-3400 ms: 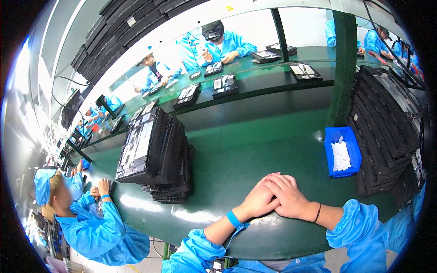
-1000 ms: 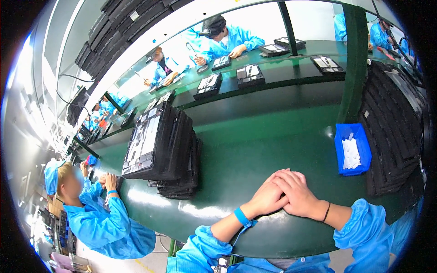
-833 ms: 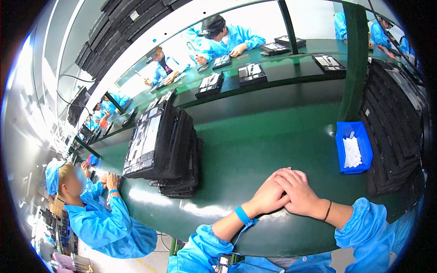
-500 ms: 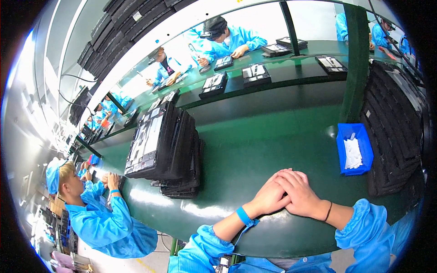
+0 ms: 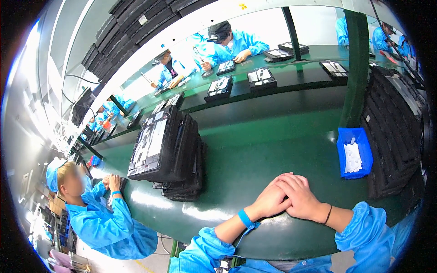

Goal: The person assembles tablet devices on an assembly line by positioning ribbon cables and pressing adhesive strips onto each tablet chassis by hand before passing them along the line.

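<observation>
My left hand [image 5: 271,199] and my right hand [image 5: 298,196] rest folded together near the front edge of the green table [image 5: 268,150]. The right hand lies across the left, its fingers wrapped over the left's fingers, which are partly hidden. Both are closed, and no object shows in them. A blue wristband [image 5: 246,219] circles my left wrist and a thin dark band [image 5: 328,213] my right. Left of my hands stands a tall stack of black trays [image 5: 152,148], the top one holding white and silver flat pieces. To the right is a blue bin [image 5: 355,154] with white slips [image 5: 353,158].
Black trays [image 5: 395,132] are piled at the far right beside a green post [image 5: 354,68]. A raised shelf [image 5: 296,75] behind the table carries several filled trays [image 5: 262,77]. A co-worker in blue [image 5: 104,223] sits at the left; others work beyond the shelf.
The view has shifted slightly, so the tray stack and blue bin appear a little lower. My folded hands hold the same pose. The co-worker at left has turned their head.
</observation>
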Tool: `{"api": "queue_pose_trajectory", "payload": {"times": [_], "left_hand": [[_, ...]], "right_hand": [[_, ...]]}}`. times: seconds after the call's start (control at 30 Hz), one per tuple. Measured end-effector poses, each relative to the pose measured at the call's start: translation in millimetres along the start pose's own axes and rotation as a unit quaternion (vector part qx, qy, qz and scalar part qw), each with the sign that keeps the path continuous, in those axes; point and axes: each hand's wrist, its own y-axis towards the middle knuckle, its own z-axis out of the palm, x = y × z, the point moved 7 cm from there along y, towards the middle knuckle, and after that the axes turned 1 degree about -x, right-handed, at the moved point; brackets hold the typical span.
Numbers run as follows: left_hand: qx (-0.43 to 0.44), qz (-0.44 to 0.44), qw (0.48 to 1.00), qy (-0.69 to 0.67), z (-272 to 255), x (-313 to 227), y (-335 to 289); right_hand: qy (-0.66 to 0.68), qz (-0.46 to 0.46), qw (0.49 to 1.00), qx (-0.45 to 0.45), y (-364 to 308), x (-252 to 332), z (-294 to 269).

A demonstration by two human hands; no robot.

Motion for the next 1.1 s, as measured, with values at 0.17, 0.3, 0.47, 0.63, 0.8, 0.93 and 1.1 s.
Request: {"api": "queue_pose_trajectory", "payload": {"times": [0.17,0.3,0.47,0.63,0.8,0.93,1.1], "left_hand": [[0.007,-0.003,1.0,-0.002,0.5,5.2,-4.0],[0.006,0.001,1.0,-0.001,2.4,7.5,-3.7],[0.001,0.006,1.0,0.012,2.0,4.3,-3.2],[0.008,0.003,1.0,0.008,1.8,8.5,-4.7],[0.011,0.002,1.0,0.016,-1.1,5.1,-4.4],[0.003,0.003,1.0,0.001,-3.4,5.5,-3.8],[-0.006,0.006,1.0,0.007,-1.4,5.8,-5.4]], "right_hand": [[0.002,-0.004,1.0,-0.001,1.8,1.9,3.1],[0.003,0.001,1.0,0.003,2.5,1.4,2.2],[0.006,-0.006,1.0,-0.003,2.9,4.3,-2.4],[0.005,-0.003,1.0,0.002,5.4,4.0,0.9],[0.0,-0.009,1.0,-0.008,3.2,3.6,2.3],[0.004,-0.006,1.0,-0.005,4.3,1.4,4.8],[0.001,-0.007,1.0,-0.005,3.9,3.9,2.7]]}}
